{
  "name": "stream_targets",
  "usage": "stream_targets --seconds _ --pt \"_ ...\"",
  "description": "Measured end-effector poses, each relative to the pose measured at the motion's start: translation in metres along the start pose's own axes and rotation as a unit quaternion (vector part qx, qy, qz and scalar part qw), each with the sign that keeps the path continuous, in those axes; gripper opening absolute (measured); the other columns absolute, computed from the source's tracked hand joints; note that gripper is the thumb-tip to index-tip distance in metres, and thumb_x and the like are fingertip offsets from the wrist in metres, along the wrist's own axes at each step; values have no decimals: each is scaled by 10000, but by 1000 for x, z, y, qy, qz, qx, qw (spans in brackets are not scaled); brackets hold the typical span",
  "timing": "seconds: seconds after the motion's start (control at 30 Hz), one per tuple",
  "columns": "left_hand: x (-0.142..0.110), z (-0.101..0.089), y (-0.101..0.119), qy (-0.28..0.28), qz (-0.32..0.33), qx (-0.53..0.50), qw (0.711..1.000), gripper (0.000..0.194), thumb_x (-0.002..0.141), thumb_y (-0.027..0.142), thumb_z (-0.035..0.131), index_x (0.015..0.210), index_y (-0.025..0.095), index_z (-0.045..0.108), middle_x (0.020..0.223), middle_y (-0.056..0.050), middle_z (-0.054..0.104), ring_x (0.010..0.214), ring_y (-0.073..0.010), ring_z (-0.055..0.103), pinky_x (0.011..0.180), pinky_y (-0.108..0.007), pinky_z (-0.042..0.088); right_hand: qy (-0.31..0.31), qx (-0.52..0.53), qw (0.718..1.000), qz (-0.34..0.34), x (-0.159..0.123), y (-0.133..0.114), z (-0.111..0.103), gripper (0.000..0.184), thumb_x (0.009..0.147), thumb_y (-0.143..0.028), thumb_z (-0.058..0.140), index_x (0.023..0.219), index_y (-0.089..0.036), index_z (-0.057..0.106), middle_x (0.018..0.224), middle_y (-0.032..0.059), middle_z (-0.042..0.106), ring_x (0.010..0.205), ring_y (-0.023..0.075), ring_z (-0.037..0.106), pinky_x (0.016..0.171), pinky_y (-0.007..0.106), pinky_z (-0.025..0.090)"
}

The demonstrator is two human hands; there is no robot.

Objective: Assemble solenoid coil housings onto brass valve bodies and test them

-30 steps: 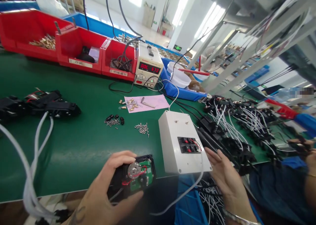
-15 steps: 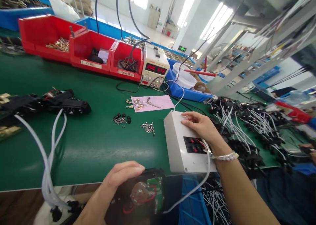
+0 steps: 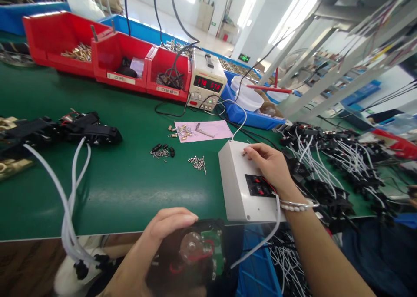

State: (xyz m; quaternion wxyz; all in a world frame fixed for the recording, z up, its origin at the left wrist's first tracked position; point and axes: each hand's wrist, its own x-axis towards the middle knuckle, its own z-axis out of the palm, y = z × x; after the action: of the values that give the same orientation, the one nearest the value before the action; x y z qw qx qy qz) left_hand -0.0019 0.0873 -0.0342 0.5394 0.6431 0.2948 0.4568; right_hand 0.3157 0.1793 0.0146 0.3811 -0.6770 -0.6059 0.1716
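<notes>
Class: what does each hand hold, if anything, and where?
Left hand: black housing, by its far edge. Right hand: fingertips at a switch on the white box, hold unclear.

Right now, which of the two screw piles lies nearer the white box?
The right pile; the left pile lies farther from the box, with black parts beside it.

White box (image 3: 240,184) on green table (image 3: 146,184), right hand (image 3: 270,164) with fingertips at its switch (image 3: 243,153), left hand (image 3: 148,245) holding open black device (image 3: 195,255) at its near left
</notes>
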Motion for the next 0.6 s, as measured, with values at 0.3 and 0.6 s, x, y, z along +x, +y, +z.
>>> stream_targets --seconds 0.3,0.6 --pt "19 14 23 64 -348 -571 740 374 967 460 522 962 162 747 822 -59 675 698 -147 619 677 -244 541 11 -12 1000 -5 2 -3 0 409 792 -590 633 760 -195 733 736 48 692 722 213 610 710 329 467" --pt "24 16 28 109 -345 -626 691 501 1002 503 395 939 141 735 851 -93 674 639 -132 599 642 -250 497 29 28 999 32 5 0 2 673 738 -852 513 662 -216 723 795 92 743 786 258 666 804 401 519"
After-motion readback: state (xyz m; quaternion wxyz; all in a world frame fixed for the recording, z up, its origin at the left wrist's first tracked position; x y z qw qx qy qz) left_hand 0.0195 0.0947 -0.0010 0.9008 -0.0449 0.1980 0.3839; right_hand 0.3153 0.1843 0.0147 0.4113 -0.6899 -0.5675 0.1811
